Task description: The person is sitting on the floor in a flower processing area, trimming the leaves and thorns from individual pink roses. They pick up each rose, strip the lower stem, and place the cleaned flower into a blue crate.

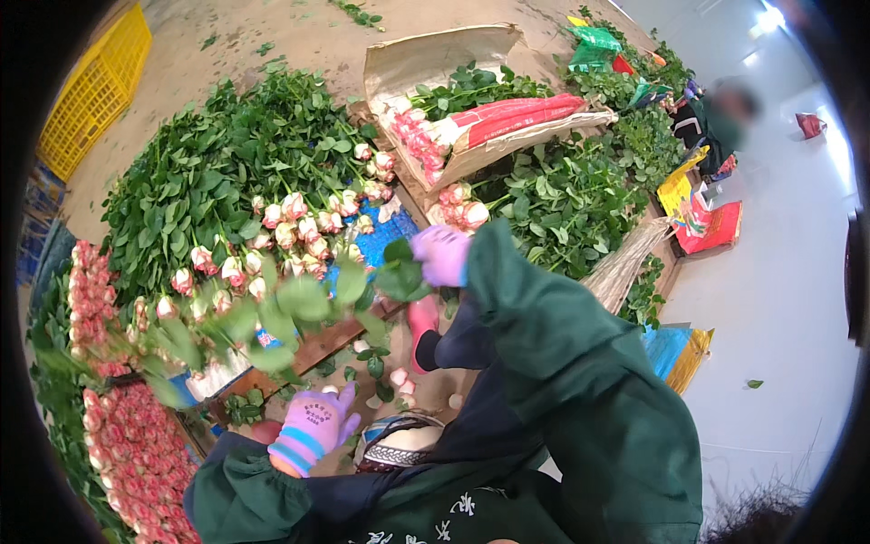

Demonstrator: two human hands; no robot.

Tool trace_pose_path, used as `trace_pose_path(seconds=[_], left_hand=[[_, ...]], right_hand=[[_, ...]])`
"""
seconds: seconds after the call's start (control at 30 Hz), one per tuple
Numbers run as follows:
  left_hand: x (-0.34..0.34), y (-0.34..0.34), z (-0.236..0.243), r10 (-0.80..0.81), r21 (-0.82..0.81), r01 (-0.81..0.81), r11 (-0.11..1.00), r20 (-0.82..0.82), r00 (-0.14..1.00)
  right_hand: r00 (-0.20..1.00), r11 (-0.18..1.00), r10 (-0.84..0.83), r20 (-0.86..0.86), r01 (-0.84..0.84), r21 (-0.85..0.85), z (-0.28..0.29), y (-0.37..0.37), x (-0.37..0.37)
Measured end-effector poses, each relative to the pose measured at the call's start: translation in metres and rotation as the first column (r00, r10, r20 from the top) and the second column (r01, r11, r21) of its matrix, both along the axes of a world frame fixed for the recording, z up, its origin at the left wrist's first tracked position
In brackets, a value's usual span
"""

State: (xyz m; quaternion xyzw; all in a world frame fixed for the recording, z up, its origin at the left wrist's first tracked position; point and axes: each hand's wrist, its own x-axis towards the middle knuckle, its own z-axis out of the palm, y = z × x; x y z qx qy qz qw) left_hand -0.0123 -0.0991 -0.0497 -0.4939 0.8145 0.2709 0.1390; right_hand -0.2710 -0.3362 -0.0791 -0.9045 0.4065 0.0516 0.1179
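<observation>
My right hand [441, 255], in a purple glove, is closed on the end of a leafy rose stem [304, 297]. The stem stretches left in front of me, its leaves smeared by motion, and I cannot make out its bloom. Lower down, my left hand [313, 422], in a purple glove with blue bands, has its fingers apart and nothing in them. Just beyond the held stem lies a big pile of pink-and-white roses [294, 222] on a low wooden bench [331, 343], blooms toward me and leaves away.
Bundled pink roses [136, 453] stand at left. A yellow crate [95, 91] is at far left. Ahead, a cardboard wrapper [435, 59] holds more roses beside a leafy heap [566, 204]. Dry straw-like strands [625, 263] lie right. Another person [720, 118] is at far right. Petals litter the floor.
</observation>
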Motion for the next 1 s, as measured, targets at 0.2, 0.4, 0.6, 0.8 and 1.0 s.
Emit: trace_pose_path(seconds=[0.2,0.4,0.6,0.8,1.0], left_hand=[[0.005,0.006,-0.018,0.015,0.039,-0.017,0.999,0.049,0.999],[0.005,-0.004,-0.025,0.036,0.125,-0.044,0.991,0.065,0.997],[0.017,-0.015,-0.057,0.105,0.262,-0.133,0.956,0.118,0.987],[0.016,-0.05,-0.132,0.304,-0.102,-0.288,0.952,0.235,0.923],[0.007,-0.071,-0.215,0.374,-0.302,-0.294,0.907,0.256,0.891]], right_hand=[[0.148,0.798,-0.592,0.792,0.245,0.551,0.12,-0.02,-0.075],[-0.39,0.298,-0.736,0.553,0.547,0.783,-0.012,-0.085,-0.181],[-0.725,0.051,-0.689,-0.003,-0.054,0.997,-0.156,-0.096,-0.222],[-0.408,-0.16,-0.911,0.056,0.476,0.865,-0.108,-0.106,-0.214],[0.408,0.382,-0.761,-0.504,0.91,0.16,-0.021,-0.091,-0.196]])
